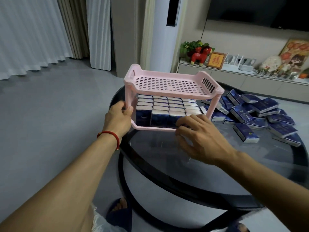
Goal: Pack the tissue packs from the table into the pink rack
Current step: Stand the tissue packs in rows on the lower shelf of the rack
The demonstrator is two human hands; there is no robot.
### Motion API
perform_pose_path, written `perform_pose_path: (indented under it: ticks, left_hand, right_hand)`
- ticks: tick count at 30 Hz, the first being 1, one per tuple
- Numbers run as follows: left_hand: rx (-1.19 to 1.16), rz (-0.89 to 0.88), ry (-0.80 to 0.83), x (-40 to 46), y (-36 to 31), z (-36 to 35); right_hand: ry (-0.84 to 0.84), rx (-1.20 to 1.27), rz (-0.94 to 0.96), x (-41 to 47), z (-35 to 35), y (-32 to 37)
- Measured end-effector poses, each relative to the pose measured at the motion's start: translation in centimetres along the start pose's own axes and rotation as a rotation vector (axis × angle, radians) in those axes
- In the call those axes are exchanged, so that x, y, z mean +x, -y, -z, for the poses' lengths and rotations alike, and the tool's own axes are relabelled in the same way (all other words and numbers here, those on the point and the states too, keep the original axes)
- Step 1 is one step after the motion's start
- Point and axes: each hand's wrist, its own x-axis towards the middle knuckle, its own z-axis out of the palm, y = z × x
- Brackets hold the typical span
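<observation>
**A:** Start at your grip. Your right hand is lying over the near right corner of the pink rack, fingers curled against the front row of tissue packs on the lower shelf. Whether those fingers are pinching a pack or only pressing it in, I cannot tell.

**B:** And the left?

**A:** Your left hand is clamping the near left post of the rack, thumb wrapped round it. That is steadying the frame well; the rack looks light, so I'd judge it would slide without that hold.

**B:** How should I be seating this pack?

**A:** Be pushing it straight back, upright like its neighbours, until it is touching the row behind. The lower shelf is looking almost full, so be careful not to wedge it crooked.

**B:** My arms?

**A:** Both forearms are reaching forward over the near edge of the round glass desk, the right wrist bending inward.

**B:** What's remaining?

**A:** The loose packs are lying heaped on the desk to the right of the rack, and the top shelf is holding nothing.
</observation>
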Motion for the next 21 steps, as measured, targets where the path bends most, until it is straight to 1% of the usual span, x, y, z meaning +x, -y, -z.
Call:
perform_pose_path:
  ticks: [2, 3, 7, 8, 10, 12, 13, 15, 16, 17, 19, 20, 21]
  left_hand:
    - [0.015, -0.012, 0.006, 0.2, 0.8, -0.2]
    - [0.026, -0.020, 0.008, 0.4, 1.2, -0.4]
    - [0.008, -0.018, 0.030, 0.4, 2.0, -0.4]
    - [-0.011, -0.015, 0.030, 0.0, 1.6, -0.4]
    - [-0.014, 0.015, 0.050, -0.4, 1.1, -0.2]
    - [0.042, 0.053, 0.055, -1.2, 0.4, 0.1]
    - [0.097, 0.067, 0.033, -1.7, -0.2, 0.3]
    - [0.209, 0.056, -0.060, -3.7, -1.5, 0.8]
    - [0.234, 0.021, -0.093, -4.9, -2.0, 0.9]
    - [0.234, -0.035, -0.100, -6.0, -2.4, 0.7]
    - [0.183, -0.144, -0.018, -8.3, -3.2, -0.3]
    - [0.155, -0.197, 0.062, -9.2, -3.4, -1.1]
    - [0.131, -0.240, 0.143, -9.8, -3.4, -1.9]
  right_hand:
    - [0.047, -0.078, -0.098, -3.6, 0.1, -2.3]
    - [0.080, -0.098, -0.203, -5.1, 0.0, -3.6]
    - [0.195, -0.130, -0.847, -9.4, -1.7, -8.3]
    - [0.233, -0.132, -0.970, -10.1, -2.1, -9.2]
    - [0.273, -0.087, -1.108, -11.1, -2.7, -10.5]
    - [0.252, 0.008, -1.155, -11.7, -2.9, -11.3]
    - [0.224, 0.058, -1.158, -11.8, -2.6, -11.4]
    - [0.143, 0.219, -1.162, -11.6, -1.2, -10.9]
    - [0.098, 0.354, -1.167, -11.3, -0.3, -10.4]
    - [0.030, 0.543, -1.187, -10.9, 0.9, -9.6]
    - [-0.100, 1.009, -1.309, -9.8, 2.8, -7.5]
    - [-0.112, 1.188, -1.356, -9.2, 3.6, -6.4]
    - [-0.093, 1.304, -1.374, -8.5, 4.2, -5.3]
